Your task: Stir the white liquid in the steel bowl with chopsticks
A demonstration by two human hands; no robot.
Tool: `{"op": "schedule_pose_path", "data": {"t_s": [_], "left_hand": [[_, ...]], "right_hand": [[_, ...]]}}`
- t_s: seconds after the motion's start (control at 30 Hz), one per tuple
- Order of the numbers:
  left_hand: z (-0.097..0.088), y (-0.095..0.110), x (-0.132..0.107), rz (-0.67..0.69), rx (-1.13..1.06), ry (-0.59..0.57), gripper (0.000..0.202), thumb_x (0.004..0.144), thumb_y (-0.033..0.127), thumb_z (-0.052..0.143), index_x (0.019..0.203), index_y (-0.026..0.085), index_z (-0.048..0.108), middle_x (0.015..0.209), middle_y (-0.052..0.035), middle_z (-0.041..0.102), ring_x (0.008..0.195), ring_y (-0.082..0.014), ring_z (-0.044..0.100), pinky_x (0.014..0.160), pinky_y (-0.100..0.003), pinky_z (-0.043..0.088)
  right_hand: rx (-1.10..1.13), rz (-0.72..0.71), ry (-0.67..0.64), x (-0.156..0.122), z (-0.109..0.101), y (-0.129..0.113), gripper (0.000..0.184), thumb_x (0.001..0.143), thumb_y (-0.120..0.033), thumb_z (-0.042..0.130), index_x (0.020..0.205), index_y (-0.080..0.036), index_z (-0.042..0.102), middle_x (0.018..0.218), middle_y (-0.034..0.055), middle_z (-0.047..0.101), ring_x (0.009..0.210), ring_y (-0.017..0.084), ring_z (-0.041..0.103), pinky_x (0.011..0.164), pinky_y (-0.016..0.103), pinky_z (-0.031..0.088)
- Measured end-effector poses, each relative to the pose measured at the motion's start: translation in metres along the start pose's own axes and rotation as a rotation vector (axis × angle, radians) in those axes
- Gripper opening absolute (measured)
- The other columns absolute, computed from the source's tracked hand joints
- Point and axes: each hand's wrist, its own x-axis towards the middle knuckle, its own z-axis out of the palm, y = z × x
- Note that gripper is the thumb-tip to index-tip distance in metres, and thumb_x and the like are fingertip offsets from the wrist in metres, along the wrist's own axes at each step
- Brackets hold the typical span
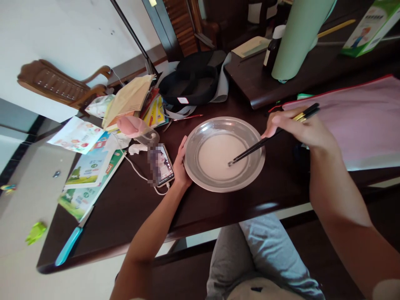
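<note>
My knees (259,250) in grey trousers sit right under the desk (131,208) edge, and just above them the metal dish (195,173) stands near that edge with thin white batter (215,156) pooled in it. My right grip (301,127) is clenched on a pair of chopsticks (262,143), tips down in the batter. My left grip (180,166) lies loose, unclosed, against the rim. I reckon a hard stir could slop batter over the shallow wall, or shove the dish into the phone (161,164) just beside my left grip.
</note>
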Motion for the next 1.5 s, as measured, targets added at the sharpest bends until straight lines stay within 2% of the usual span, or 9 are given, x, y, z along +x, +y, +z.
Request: {"op": "schedule_pose_path", "data": {"t_s": [0.13,0.37,0.57,0.8,1.0,1.1,1.23,1.4,1.5], "left_hand": [[0.000,-0.001,0.000,-0.007,0.003,-0.010,0.060,0.089,0.049,0.077,0.147,0.030,0.072,0.157,-0.0065,0.071,0.157,-0.0371,0.055,0.132,-0.052,0.044],[0.000,0.000,0.000,0.009,0.018,-0.012,0.060,0.089,0.050,0.078,0.146,0.031,0.072,0.160,-0.0063,0.069,0.161,-0.0385,0.050,0.131,-0.053,0.044],[-0.001,-0.001,0.001,0.002,0.017,-0.020,0.060,0.089,0.049,0.077,0.146,0.031,0.072,0.158,-0.0063,0.071,0.158,-0.0367,0.054,0.133,-0.051,0.043],[0.002,0.000,0.000,-0.005,0.008,0.006,0.060,0.089,0.049,0.078,0.145,0.030,0.074,0.155,-0.0064,0.073,0.155,-0.0378,0.057,0.130,-0.052,0.046],[0.001,-0.001,0.000,-0.013,0.007,-0.003,0.060,0.089,0.049,0.077,0.146,0.030,0.072,0.154,-0.0063,0.073,0.155,-0.0376,0.058,0.130,-0.052,0.046],[0.001,-0.001,0.000,-0.009,0.009,-0.002,0.059,0.089,0.049,0.077,0.146,0.031,0.073,0.156,-0.0049,0.073,0.156,-0.0370,0.057,0.131,-0.050,0.046],[0.002,0.000,-0.001,0.010,0.010,-0.001,0.060,0.090,0.049,0.077,0.146,0.031,0.072,0.161,-0.0057,0.068,0.158,-0.0378,0.054,0.131,-0.051,0.044],[0.001,0.000,-0.001,-0.012,0.016,-0.006,0.061,0.091,0.048,0.075,0.150,0.031,0.070,0.156,-0.0054,0.072,0.155,-0.0369,0.058,0.130,-0.051,0.046],[0.000,-0.001,0.000,-0.016,0.010,-0.004,0.061,0.091,0.048,0.075,0.149,0.031,0.071,0.155,-0.0059,0.073,0.155,-0.0367,0.058,0.130,-0.051,0.046]], "right_hand": [[0.006,0.003,-0.188,0.002,0.013,0.003,0.043,0.095,-0.065,0.076,0.080,-0.027,0.088,0.087,0.0065,0.086,0.087,0.025,0.081,0.081,0.038,0.057],[-0.065,0.037,0.123,-0.001,-0.003,0.000,0.048,0.098,-0.063,0.075,0.067,-0.027,0.083,0.075,0.0045,0.081,0.077,0.023,0.076,0.084,0.039,0.055],[-0.001,0.031,-0.195,0.001,0.013,0.000,0.043,0.095,-0.063,0.076,0.081,-0.025,0.088,0.090,0.0074,0.086,0.089,0.025,0.080,0.085,0.038,0.058],[-0.053,0.054,0.091,-0.001,-0.004,-0.001,0.046,0.099,-0.059,0.074,0.069,-0.026,0.083,0.078,0.0057,0.082,0.082,0.025,0.077,0.088,0.040,0.055],[-0.007,0.037,-0.215,0.002,0.011,0.000,0.047,0.094,-0.067,0.076,0.080,-0.024,0.088,0.089,0.0075,0.086,0.088,0.024,0.080,0.085,0.036,0.058],[-0.065,0.029,-0.109,0.002,0.013,0.002,0.043,0.095,-0.064,0.076,0.083,-0.025,0.088,0.094,0.0070,0.087,0.093,0.024,0.080,0.086,0.037,0.058],[-0.063,0.032,0.098,0.000,-0.001,0.000,0.046,0.098,-0.061,0.075,0.069,-0.026,0.083,0.077,0.0047,0.082,0.079,0.023,0.076,0.084,0.038,0.055],[0.008,0.040,-0.159,0.000,0.007,-0.001,0.044,0.096,-0.062,0.076,0.075,-0.025,0.086,0.081,0.0057,0.084,0.082,0.023,0.079,0.082,0.037,0.056],[-0.037,0.020,-0.162,0.001,0.012,0.001,0.039,0.095,-0.061,0.076,0.083,-0.026,0.089,0.093,0.0065,0.087,0.093,0.025,0.081,0.086,0.037,0.058]]}}
